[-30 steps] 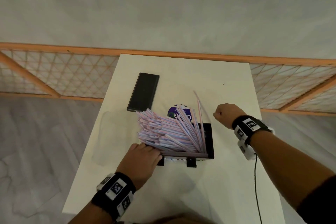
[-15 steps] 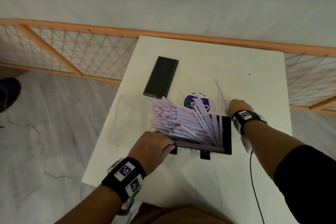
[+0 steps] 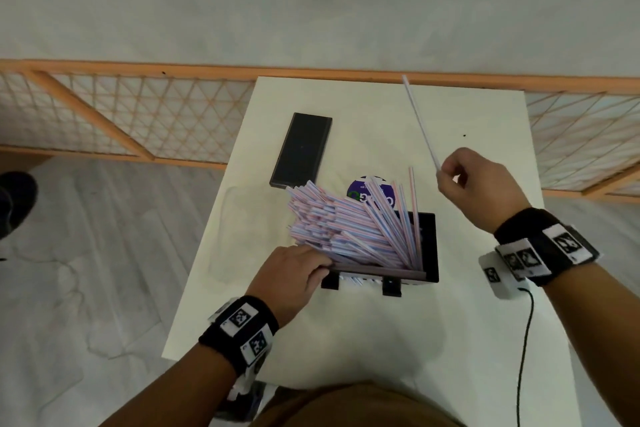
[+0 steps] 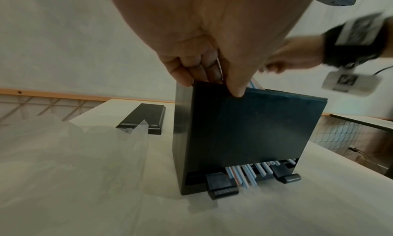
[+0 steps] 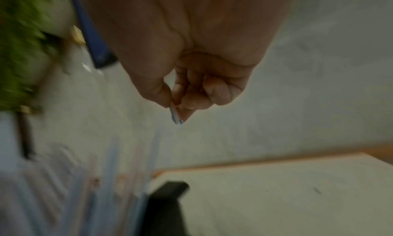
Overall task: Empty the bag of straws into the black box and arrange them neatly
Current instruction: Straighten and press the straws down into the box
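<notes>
The black box (image 3: 428, 246) stands on the white table (image 3: 398, 340), crammed with striped straws (image 3: 343, 222) that fan out to the left and upward. My left hand (image 3: 294, 274) grips the box's near-left top edge (image 4: 214, 86), thumb on the front wall and fingers inside. Several straw ends (image 4: 244, 174) poke out of the slot at the box's base. My right hand (image 3: 474, 184) is raised above and right of the box, pinching a single straw (image 3: 419, 121) at its lower end (image 5: 176, 116); the straw points up and away to the far left.
A flat black lid (image 3: 301, 149) lies at the back left of the table. A round purple label (image 3: 360, 189) shows behind the straws. The empty clear plastic bag (image 4: 74, 147) lies left of the box. A cable (image 3: 523, 357) hangs from my right wrist. An orange lattice fence (image 3: 138, 114) runs behind.
My right hand has risen from beside the box's far right corner, lifting a single straw clear of the table. The left hand keeps its grip on the box.
</notes>
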A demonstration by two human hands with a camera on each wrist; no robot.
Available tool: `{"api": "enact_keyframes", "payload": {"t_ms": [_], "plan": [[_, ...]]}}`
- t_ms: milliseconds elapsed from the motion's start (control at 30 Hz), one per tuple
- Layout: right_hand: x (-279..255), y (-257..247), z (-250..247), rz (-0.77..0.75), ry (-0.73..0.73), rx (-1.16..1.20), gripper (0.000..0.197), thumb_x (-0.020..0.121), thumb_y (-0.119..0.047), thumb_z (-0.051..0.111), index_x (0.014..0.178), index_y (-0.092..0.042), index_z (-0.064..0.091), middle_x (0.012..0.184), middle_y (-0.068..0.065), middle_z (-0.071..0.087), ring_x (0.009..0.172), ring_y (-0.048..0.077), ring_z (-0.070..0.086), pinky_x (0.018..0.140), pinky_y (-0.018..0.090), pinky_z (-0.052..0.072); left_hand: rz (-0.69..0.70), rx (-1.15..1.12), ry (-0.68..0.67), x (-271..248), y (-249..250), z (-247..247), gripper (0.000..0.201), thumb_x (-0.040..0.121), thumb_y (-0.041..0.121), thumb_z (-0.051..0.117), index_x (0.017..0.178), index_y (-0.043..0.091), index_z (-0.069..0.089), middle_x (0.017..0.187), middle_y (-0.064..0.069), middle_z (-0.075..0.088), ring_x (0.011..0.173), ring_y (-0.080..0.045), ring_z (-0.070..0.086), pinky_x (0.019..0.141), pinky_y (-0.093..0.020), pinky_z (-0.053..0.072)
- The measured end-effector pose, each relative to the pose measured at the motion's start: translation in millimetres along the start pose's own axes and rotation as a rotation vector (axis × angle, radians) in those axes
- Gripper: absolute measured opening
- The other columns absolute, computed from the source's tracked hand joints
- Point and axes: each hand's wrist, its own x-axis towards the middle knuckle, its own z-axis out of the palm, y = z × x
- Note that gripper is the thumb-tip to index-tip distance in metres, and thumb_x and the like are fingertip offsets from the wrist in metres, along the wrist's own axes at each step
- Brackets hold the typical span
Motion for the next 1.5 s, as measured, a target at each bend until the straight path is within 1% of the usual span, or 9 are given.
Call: {"api": "enact_keyframes", "payload": {"t_ms": [200, 300, 367, 533, 700, 900, 1200, 1367, 1500], "plan": [[-70, -63, -5, -0.346, -0.258, -0.132, 0.014, 0.090, -0.029, 0.061, 0.082, -0.029, 0.050, 0.072, -0.015, 0.053, 0.067, 0.006, 0.049, 0.060, 0.025, 0.041, -0.156, -0.222, 0.081, -4, 1, -8, 0.012, 0.091, 0.037, 0.071, 0.096, 0.031, 0.063, 0.094, 0.015, 0.065, 0.088, -0.002, 0.062, 0.081, -0.029, 0.053], [-89, -50, 31, -0.402, -0.367, -0.318, 0.011, 0.089, -0.031, 0.055, 0.082, -0.028, 0.047, 0.079, -0.011, 0.055, 0.072, 0.015, 0.053, 0.059, 0.031, 0.043, -0.382, -0.482, 0.209, -11, 4, -14, 0.041, 0.078, 0.037, 0.086, 0.094, 0.028, 0.049, 0.089, 0.012, 0.066, 0.082, -0.003, 0.064, 0.073, -0.019, 0.051], [-96, -41, 52, -0.391, -0.385, -0.376, 0.007, 0.087, -0.033, 0.048, 0.083, -0.027, 0.049, 0.083, -0.007, 0.060, 0.075, 0.022, 0.060, 0.059, 0.037, 0.050, -0.451, -0.573, 0.236, -15, 4, -17, 0.052, 0.073, 0.036, 0.090, 0.096, 0.029, 0.043, 0.088, 0.007, 0.067, 0.076, -0.005, 0.064, 0.070, -0.024, 0.053], [-104, -35, 79, -0.362, -0.329, -0.445, 0.009, 0.088, -0.035, 0.057, 0.089, -0.026, 0.059, 0.093, -0.005, 0.058, 0.082, 0.023, 0.064, 0.059, 0.036, 0.052, -0.435, -0.564, 0.166, -16, 0, -20, 0.053, 0.085, 0.030, 0.080, 0.126, 0.035, 0.046, 0.095, 0.009, 0.062, 0.081, -0.003, 0.064, 0.073, -0.020, 0.052], [-109, -38, 87, -0.328, -0.302, -0.441, 0.016, 0.094, -0.037, 0.047, 0.092, -0.027, 0.060, 0.093, -0.007, 0.058, 0.084, 0.020, 0.062, 0.063, 0.034, 0.050, -0.309, -0.462, 0.199, -14, 1, -20, 0.025, 0.084, 0.035, 0.080, 0.103, 0.032, 0.063, 0.098, 0.015, 0.060, 0.091, -0.001, 0.061, 0.075, -0.009, 0.044], [-104, -42, 78, -0.300, -0.171, -0.414, 0.011, 0.094, -0.030, 0.059, 0.084, -0.026, 0.063, 0.083, -0.006, 0.058, 0.076, 0.020, 0.057, 0.060, 0.032, 0.047, -0.193, -0.380, 0.226, -9, -4, -25, 0.007, 0.093, 0.021, 0.069, 0.097, 0.026, 0.072, 0.100, 0.013, 0.058, 0.090, -0.003, 0.062, 0.083, -0.018, 0.052], [-103, -51, 90, -0.244, -0.334, -0.282, 0.022, 0.094, -0.044, 0.054, 0.083, -0.025, 0.050, 0.081, -0.010, 0.050, 0.076, 0.014, 0.050, 0.064, 0.027, 0.034, -0.192, -0.179, 0.224, -15, 1, -19, 0.022, 0.091, 0.038, 0.068, 0.111, 0.029, 0.066, 0.115, 0.011, 0.049, 0.107, -0.007, 0.047, 0.088, -0.022, 0.049], [-92, -54, 102, -0.212, -0.533, -0.331, 0.040, 0.092, -0.062, 0.050, 0.107, -0.026, 0.059, 0.098, -0.008, 0.057, 0.084, 0.012, 0.052, 0.072, 0.028, 0.044, -0.312, -0.347, 0.197, -15, -1, -16, 0.020, 0.091, 0.033, 0.072, 0.107, 0.028, 0.061, 0.106, 0.012, 0.046, 0.089, -0.007, 0.056, 0.084, -0.026, 0.052], [-75, -63, 107, -0.221, -0.657, -0.479, 0.042, 0.096, -0.058, 0.047, 0.104, -0.019, 0.060, 0.100, -0.001, 0.053, 0.084, 0.018, 0.050, 0.072, 0.033, 0.043, -0.244, -0.257, 0.159, -9, -2, -11, 0.010, 0.093, 0.029, 0.067, 0.102, 0.025, 0.065, 0.105, 0.009, 0.048, 0.088, -0.010, 0.054, 0.082, -0.029, 0.052]]}}
